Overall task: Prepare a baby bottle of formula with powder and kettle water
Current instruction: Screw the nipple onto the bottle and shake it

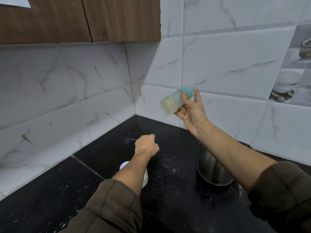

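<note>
My right hand (192, 113) holds a baby bottle (173, 102) up in front of the wall tiles. The bottle lies nearly on its side, with its base to the left, its teal collar to the right and pale milky liquid inside. It looks blurred. Over the black counter (50, 190) my left hand (147, 144) is curled into a loose fist with nothing visible in it. A white container (144, 179) stands on the counter, mostly hidden under my left forearm. The steel kettle (212, 172) stands on the counter below my right forearm.
White marble tiles form a corner behind the counter. A brown wooden cabinet (80, 19) hangs at the upper left. White powder specks and drops are scattered on the counter near the middle.
</note>
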Demonstrator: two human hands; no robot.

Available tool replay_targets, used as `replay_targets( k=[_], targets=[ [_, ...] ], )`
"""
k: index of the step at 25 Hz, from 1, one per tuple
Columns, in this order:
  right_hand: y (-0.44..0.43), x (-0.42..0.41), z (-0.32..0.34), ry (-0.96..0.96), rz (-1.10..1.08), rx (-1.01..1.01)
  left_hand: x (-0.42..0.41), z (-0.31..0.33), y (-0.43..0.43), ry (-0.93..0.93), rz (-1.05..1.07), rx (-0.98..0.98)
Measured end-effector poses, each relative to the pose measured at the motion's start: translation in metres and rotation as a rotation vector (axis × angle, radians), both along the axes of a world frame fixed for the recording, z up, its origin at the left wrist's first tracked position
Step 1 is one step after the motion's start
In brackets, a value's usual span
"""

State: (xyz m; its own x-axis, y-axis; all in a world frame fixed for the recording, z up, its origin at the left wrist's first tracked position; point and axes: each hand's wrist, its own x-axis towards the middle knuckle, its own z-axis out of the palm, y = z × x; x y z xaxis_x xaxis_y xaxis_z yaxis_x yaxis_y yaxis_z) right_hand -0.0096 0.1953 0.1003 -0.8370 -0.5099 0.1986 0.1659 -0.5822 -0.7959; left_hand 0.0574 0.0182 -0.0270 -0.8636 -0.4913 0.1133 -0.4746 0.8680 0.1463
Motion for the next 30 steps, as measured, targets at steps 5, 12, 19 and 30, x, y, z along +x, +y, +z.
replay_targets(
  k=[5, 12, 19, 30],
  targets=[
    [0.003, 0.011, -0.005, 0.242, 0.146, 0.221, -0.002, 0.004, 0.002, 0.005, -0.006, 0.006],
    [-0.005, 0.006, 0.003, 0.1, 0.05, 0.12, -0.004, 0.005, 0.003, 0.016, -0.013, 0.012],
    [-0.004, 0.0, 0.001, 0.021, -0.038, 0.042, -0.002, 0.006, 0.001, 0.031, -0.013, 0.012],
    [-0.006, 0.007, -0.001, 0.088, 0.031, 0.085, -0.004, 0.01, 0.003, 0.037, -0.018, 0.0]
  ],
)
